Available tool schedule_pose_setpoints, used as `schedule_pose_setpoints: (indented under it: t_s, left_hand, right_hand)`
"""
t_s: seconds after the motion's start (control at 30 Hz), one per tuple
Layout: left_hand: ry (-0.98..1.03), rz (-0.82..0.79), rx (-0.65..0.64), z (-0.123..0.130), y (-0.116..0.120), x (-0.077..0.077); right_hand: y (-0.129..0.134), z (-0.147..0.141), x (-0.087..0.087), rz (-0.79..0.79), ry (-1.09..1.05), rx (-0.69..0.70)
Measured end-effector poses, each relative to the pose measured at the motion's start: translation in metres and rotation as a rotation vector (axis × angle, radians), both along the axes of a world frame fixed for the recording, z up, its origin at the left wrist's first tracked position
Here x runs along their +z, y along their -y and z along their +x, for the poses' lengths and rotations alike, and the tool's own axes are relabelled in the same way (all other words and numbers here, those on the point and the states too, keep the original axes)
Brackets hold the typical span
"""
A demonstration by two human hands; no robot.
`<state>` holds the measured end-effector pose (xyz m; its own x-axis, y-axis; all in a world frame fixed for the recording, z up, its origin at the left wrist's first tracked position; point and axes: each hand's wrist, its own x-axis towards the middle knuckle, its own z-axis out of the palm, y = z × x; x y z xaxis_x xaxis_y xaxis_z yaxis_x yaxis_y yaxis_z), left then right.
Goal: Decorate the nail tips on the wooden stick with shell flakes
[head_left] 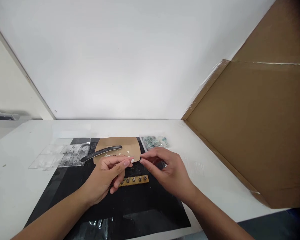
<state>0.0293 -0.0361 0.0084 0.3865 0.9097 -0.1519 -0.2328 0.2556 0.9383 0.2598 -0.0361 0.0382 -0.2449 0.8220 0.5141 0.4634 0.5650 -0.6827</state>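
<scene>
My left hand [113,171] pinches a small white false nail [132,160] between thumb and index finger, above the near edge of a tan card [125,142]. Just right of it, my right hand [166,168] has its thumb and index fingertips close together; anything between them is too small to make out. Several small white false nails [128,152] lie on the card. A dark curved nail file [101,153] rests across the card's left side. Below the hands sits a yellowish strip with several metal pegs [140,179], its left end hidden by my left fingers.
A clear compartment box [75,155] of pale nail tips stands open at the left. Behind my right hand is a clear container of greenish pieces [155,141]. A black mat [140,210] covers the white table [210,186]. A cardboard panel [252,133] borders the right.
</scene>
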Motion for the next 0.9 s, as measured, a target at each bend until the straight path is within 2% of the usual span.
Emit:
schedule_pose_setpoints:
  t_s: [0.13,0.3,0.4,0.53,0.9]
  left_hand:
    - [0.054,-0.037,0.015,0.001,0.002,0.001]
    - [0.084,-0.063,0.014,0.001,0.001,0.0]
    - [0.089,-0.073,0.015,0.002,0.001,-0.001]
    - [0.074,-0.082,0.016,0.002,0.001,-0.004]
    - [0.003,-0.106,-0.017,0.003,0.002,-0.011]
  right_hand:
    - [-0.013,-0.024,-0.004,-0.087,-0.103,0.111]
    - [-0.018,-0.024,-0.013,-0.085,-0.213,0.133]
    - [-0.017,-0.024,-0.017,-0.154,-0.261,0.142]
    - [-0.015,-0.025,-0.02,-0.208,-0.25,0.143]
    - [-0.015,-0.022,-0.025,-0.176,-0.152,0.122]
